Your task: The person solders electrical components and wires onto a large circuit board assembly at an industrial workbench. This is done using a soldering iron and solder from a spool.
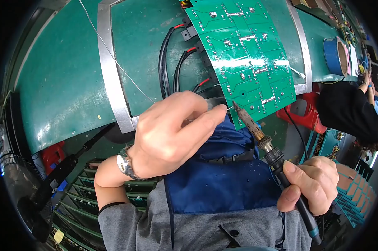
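Observation:
A large green circuit board (256, 54) lies solder side up, its near corner jutting past the bench edge toward me. In my right hand (312, 184) is a soldering iron (277, 161), its tip at the board's near left part. My left hand (172, 129) pinches a thin solder wire (132, 81), whose end reaches the board right by the iron tip. The wire trails up and left from my fingers. Black cables (167, 54) with red ends run from dark connectors at the board's left side, partly hidden behind my left hand.
The board is over a metal frame (109, 62) on the green bench (63, 79). A blue tape roll (334, 56) stands at the right. Another person in black (348, 108) works farther right, beside a red stool (308, 113). Racks of boards (88, 205) stand at lower left.

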The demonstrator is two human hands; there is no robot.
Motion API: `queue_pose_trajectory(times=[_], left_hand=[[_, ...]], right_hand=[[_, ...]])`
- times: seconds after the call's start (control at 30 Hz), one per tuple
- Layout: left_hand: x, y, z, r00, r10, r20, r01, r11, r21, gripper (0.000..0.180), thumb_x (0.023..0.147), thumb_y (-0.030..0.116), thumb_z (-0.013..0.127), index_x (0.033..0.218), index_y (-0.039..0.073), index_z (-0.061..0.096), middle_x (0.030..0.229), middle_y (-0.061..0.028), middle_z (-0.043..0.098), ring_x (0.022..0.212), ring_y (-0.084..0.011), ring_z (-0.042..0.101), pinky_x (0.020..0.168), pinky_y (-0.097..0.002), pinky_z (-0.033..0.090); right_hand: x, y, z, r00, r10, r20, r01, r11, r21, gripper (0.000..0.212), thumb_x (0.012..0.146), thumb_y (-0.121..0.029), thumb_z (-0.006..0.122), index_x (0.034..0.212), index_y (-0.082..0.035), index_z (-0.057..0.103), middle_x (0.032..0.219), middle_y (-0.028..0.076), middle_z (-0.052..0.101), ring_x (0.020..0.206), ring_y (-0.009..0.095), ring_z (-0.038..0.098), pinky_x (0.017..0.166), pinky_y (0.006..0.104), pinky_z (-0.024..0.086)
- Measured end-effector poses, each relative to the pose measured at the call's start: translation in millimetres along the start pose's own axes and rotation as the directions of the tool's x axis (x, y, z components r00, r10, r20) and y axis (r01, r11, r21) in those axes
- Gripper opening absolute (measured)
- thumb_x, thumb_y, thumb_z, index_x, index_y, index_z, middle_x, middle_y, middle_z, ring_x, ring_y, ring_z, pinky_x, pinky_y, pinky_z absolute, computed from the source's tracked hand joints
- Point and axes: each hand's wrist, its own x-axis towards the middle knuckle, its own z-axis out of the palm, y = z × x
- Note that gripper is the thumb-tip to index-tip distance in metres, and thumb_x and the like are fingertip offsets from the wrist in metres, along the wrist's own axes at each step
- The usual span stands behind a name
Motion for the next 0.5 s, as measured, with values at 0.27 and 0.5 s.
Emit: queue_pose_trajectory(times=[0.27,0.5], left_hand=[[-13,5,3,0.997,0.066,0.027,-0.065,0.997,-0.032,0.029,0.065,-0.001,0.077,0.094,0.004,0.071,0.073,-0.0046,0.055,0.059,-0.0170,0.056,0.049,-0.0283,0.044],[-13,3,13,0.985,0.172,0.009,-0.172,0.985,0.034,0.031,0.065,0.001,0.077,0.095,0.002,0.071,0.071,-0.0046,0.053,0.058,-0.0170,0.054,0.047,-0.0279,0.041]], right_hand=[[-17,7,-10,0.999,-0.042,-0.017,0.043,0.997,0.057,0.021,0.084,-0.017,0.061,0.091,0.003,0.065,0.059,0.001,0.055,0.043,0.010,0.049,0.037,0.0224,0.035],[-21,-1,-4,0.999,-0.038,-0.020,0.039,0.999,0.001,0.020,0.081,-0.017,0.063,0.086,0.002,0.067,0.055,-0.001,0.053,0.042,0.009,0.048,0.037,0.0214,0.033]])
